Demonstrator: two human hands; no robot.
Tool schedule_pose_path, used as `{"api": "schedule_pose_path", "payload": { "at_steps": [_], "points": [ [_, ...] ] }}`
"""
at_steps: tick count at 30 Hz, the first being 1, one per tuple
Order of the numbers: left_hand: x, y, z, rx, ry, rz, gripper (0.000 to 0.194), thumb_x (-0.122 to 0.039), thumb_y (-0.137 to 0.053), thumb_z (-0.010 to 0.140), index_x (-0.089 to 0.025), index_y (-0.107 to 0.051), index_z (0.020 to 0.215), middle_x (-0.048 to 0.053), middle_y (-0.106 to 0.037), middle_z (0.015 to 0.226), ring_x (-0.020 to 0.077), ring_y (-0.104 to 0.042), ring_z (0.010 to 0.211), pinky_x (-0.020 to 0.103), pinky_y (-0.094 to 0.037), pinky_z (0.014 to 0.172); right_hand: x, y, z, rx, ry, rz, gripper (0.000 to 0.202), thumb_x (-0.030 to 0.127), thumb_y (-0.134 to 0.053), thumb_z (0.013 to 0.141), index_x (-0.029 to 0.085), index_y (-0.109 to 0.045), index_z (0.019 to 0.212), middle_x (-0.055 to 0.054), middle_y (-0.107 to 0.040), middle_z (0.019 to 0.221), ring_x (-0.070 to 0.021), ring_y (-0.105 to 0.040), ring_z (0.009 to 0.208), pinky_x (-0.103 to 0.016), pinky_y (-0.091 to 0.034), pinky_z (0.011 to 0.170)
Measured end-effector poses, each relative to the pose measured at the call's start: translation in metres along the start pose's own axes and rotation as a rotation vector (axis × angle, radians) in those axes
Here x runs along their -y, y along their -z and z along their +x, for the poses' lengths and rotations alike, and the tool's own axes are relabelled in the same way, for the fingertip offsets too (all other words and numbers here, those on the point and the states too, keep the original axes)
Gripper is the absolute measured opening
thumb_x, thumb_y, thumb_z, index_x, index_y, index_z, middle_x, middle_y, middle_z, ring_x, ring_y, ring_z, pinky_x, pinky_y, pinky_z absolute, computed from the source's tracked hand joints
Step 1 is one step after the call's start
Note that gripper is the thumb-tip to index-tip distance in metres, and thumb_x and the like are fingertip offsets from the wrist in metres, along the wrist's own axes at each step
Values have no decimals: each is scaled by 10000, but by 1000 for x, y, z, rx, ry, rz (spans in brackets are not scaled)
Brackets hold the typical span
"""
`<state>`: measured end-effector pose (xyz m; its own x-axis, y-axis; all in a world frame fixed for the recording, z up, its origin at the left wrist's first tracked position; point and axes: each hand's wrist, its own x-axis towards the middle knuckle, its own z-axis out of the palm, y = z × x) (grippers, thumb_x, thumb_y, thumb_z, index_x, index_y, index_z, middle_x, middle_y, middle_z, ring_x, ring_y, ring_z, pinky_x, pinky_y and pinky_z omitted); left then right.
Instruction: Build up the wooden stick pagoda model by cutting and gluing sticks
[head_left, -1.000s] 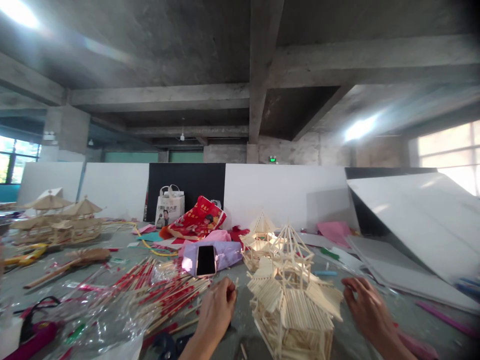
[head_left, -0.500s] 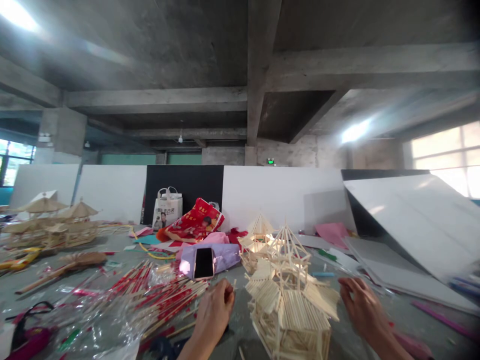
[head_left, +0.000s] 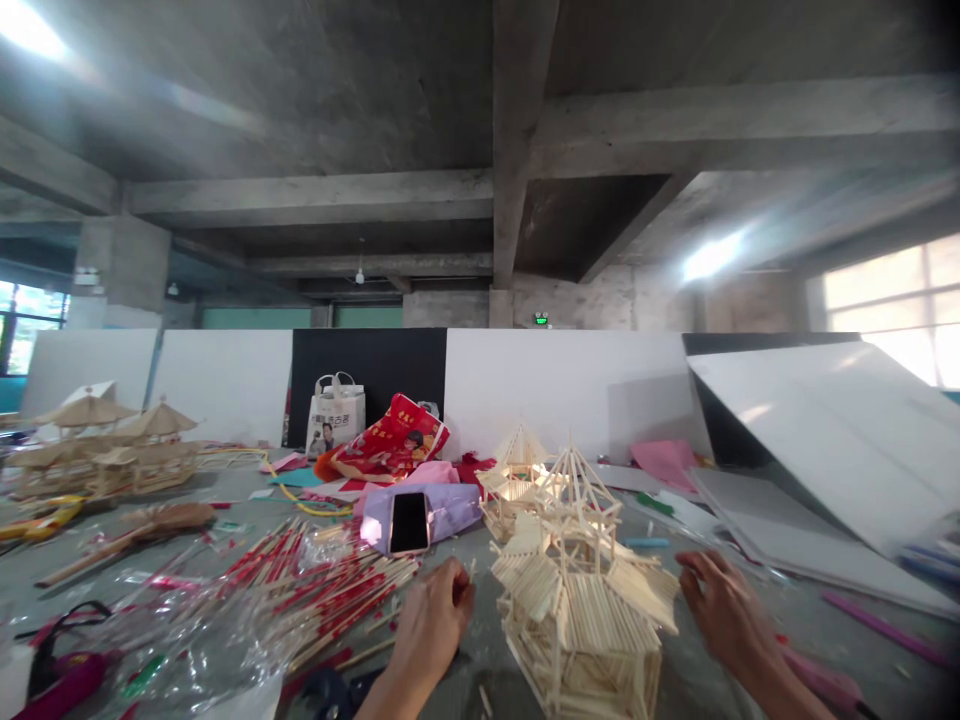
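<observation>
A pavilion model of pale wooden sticks (head_left: pixel 600 620) stands between my hands, its slatted lower roof finished in panels and its upper roof an open cone of sticks. Left of it, my left hand (head_left: pixel 437 612) has its fingers curled together around a small pale stick whose tip shows above them. At the model's right side is my right hand (head_left: pixel 716 600), fingers bent and slightly apart, near the roof's edge with nothing visible in it. Behind stands a second, similar stick structure (head_left: pixel 517 465).
Red-and-natural sticks (head_left: pixel 330 600) and clear plastic wrap (head_left: pixel 202 630) spread over the left side. A phone (head_left: pixel 409 522) rests on purple wrapping (head_left: pixel 454 512). More stick models (head_left: pixel 105 455) stand far left; white boards (head_left: pixel 795 530) lean and lie at right.
My left hand has shifted very slightly to the right. My right hand and the model look nearly unchanged.
</observation>
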<state>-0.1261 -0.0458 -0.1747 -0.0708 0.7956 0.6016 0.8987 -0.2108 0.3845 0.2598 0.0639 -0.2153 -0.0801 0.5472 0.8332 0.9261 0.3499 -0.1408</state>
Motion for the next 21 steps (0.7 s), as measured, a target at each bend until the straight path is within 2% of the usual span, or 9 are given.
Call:
{"api": "schedule_pose_path", "payload": {
  "at_steps": [14, 21],
  "points": [
    [-6, 3, -3, 57, -51, 33, 94, -182, -428, 760, -179, -505, 705, 13, -622, 650, 141, -587, 629, 218, -355, 575, -5, -3, -1, 16, -20, -11, 264, 293, -363, 807, 168, -573, 907, -85, -603, 901, -225, -569, 828, -363, -451, 739],
    [-7, 3, -3, 77, -21, 58, 114, -180, -420, 757, -176, -524, 713, 14, -626, 656, 143, -585, 632, 220, -345, 569, -8, -5, -2, 22, -21, -18, 261, 280, -365, 805, 158, -570, 912, -90, -608, 905, -222, -573, 840, -356, -450, 753]
  ]
}}
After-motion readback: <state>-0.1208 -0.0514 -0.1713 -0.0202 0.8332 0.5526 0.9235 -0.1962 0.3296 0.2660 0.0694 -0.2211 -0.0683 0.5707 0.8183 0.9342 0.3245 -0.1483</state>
